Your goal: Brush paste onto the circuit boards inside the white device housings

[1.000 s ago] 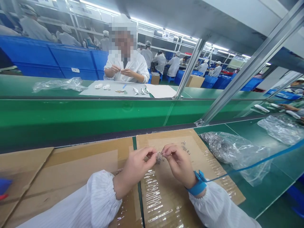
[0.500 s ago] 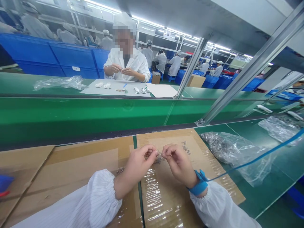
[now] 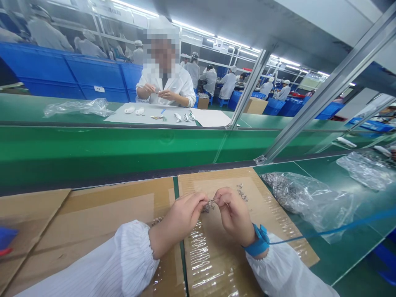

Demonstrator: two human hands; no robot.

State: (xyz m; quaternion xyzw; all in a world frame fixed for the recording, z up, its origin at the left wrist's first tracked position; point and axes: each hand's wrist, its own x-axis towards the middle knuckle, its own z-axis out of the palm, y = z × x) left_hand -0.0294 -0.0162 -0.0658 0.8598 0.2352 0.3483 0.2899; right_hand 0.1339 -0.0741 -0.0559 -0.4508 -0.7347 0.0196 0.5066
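Above a taped cardboard sheet (image 3: 225, 255), my left hand (image 3: 187, 210) and my right hand (image 3: 232, 212) face each other, fingertips pinched. A tiny metal part (image 3: 212, 201) shows between them, too small to name; both hands seem to grip it. Just beneath lies a small heap of silvery metal pieces (image 3: 206, 209). Another cluster of these metal pieces (image 3: 242, 192) rests past my right hand. A few more pieces (image 3: 157, 222) are partly hidden behind my left wrist. A blue strap (image 3: 258, 240) with a cord circles my right wrist.
Right of the cardboard lies a clear bag of metal pieces (image 3: 284, 192), with another plastic bag (image 3: 365, 171) beyond. A slanted metal post (image 3: 309, 95) rises at the right. Across the green divider (image 3: 123, 150), a co-worker (image 3: 167, 84) handles small parts.
The fingers of my left hand have straightened and drawn closer together at the tips. My right fingertips have shifted slightly to the right, and the blue cord hangs lower.
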